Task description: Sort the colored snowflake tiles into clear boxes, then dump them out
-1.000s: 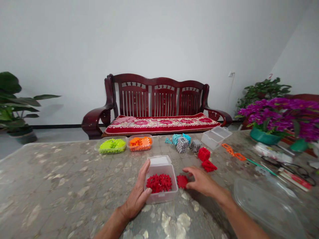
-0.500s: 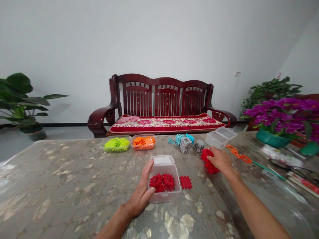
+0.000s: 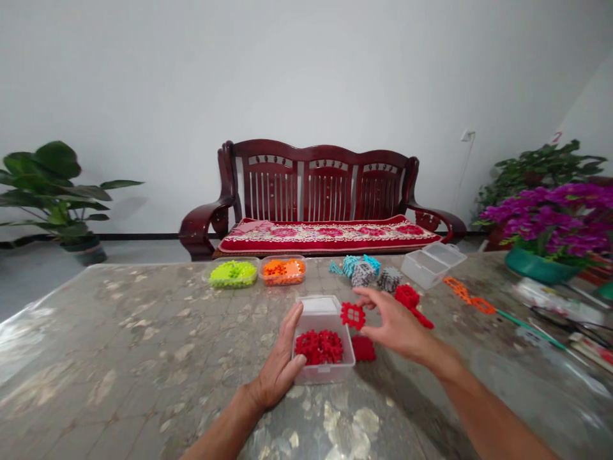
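Between the thumb and fingers of my right hand [image 3: 390,326] is a red interlocking tile [image 3: 353,315], notched along its edges and pierced like a window. It hangs just off the right rim of a clear plastic box [image 3: 330,374], whose lid is folded back. Inside lie several more red tiles [image 3: 319,348]. My left hand [image 3: 281,367] holds the box by its left side, thumb at the front rim. A solid red tile [image 3: 364,349] lies flat against the box's right side. Beyond my right hand sits a cluster of joined red tiles [image 3: 408,299].
Boxes of lime-green pieces [image 3: 233,273] and orange pieces [image 3: 283,271] stand at the far edge. Further right are blue pieces [image 3: 352,266], grey pieces [image 3: 364,275], an open clear box [image 3: 426,268], an orange chain [image 3: 462,292] and a flower pot [image 3: 539,265].
My right hand has moved left from the red cluster to beside the box, with a single red tile in its fingers. The cluster stays on the table. My left hand keeps its place.
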A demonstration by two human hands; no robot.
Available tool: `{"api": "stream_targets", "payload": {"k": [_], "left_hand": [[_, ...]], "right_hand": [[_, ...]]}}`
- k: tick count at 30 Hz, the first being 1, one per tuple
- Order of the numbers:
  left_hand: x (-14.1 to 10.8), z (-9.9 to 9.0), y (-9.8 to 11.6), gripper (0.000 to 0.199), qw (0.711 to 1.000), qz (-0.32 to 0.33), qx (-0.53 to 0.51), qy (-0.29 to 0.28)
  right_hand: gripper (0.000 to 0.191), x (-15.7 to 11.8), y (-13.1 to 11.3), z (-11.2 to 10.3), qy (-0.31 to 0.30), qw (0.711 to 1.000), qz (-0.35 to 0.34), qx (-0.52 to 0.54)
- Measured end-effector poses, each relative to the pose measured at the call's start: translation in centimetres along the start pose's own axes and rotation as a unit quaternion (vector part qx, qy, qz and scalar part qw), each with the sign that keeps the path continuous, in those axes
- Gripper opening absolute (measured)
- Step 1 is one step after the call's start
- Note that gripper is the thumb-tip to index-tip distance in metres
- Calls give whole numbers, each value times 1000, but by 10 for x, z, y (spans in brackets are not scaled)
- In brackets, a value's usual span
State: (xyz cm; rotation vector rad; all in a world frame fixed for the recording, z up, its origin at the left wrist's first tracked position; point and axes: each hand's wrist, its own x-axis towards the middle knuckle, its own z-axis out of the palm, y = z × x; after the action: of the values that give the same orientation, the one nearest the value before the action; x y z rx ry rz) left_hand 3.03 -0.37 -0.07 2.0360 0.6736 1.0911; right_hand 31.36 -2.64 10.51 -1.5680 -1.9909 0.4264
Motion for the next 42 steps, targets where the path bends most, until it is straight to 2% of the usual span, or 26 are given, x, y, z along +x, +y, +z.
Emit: {"api": "stream_targets", "payload": {"k": [3, 5, 9, 12, 16, 21, 24, 27, 30, 32, 33, 36, 39, 42], "left_hand": [[0, 0, 1, 75, 1000, 2, 1, -1], [1, 0, 1, 75, 1000, -1, -1, -3], [1, 0, 1, 75, 1000, -3, -4, -2], [1, 1, 1, 75, 1000, 0, -1, 1], [1, 1, 1, 74, 1000, 6, 4, 1], [1, 1, 2, 73, 1000, 6, 7, 2], [1, 0, 2, 72, 1000, 4, 7, -2], [0, 0, 2, 70, 1000, 0, 8, -5], [0, 0, 0, 70, 1000, -4, 7, -7], [0, 0, 0, 70, 1000, -3, 5, -7], [0, 0, 0, 70, 1000, -3, 4, -6], [0, 0, -1, 71, 1000, -2, 2, -4], [0, 0, 0, 72, 1000, 1, 3, -4], [0, 0, 0, 72, 1000, 1, 3, -5]], "right_hand": [[71, 1, -38, 16, -91, 995, -39, -26], [69, 5, -46, 23, -122, 989, -54, -60], [62, 11, -39, 30, -134, 979, -85, -125], [47, 10, -36, 30, -130, 977, -106, -132], [32, 8, -44, 30, -139, 973, -135, -124], [30, 7, -54, 37, -187, 956, -152, -166], [32, 6, -52, 39, -182, 958, -145, -167], [35, 10, -32, 30, -132, 979, -117, -102], [33, 19, 8, 7, 8, 997, 5, -82], [36, 23, 41, -13, 93, 980, 110, -140], [38, 25, 57, -23, 111, 962, 163, -190], [48, 24, 92, -40, 93, 917, 254, -293], [54, 20, 109, -42, 71, 906, 276, -313], [51, 16, 115, -37, 66, 899, 285, -325]]}}
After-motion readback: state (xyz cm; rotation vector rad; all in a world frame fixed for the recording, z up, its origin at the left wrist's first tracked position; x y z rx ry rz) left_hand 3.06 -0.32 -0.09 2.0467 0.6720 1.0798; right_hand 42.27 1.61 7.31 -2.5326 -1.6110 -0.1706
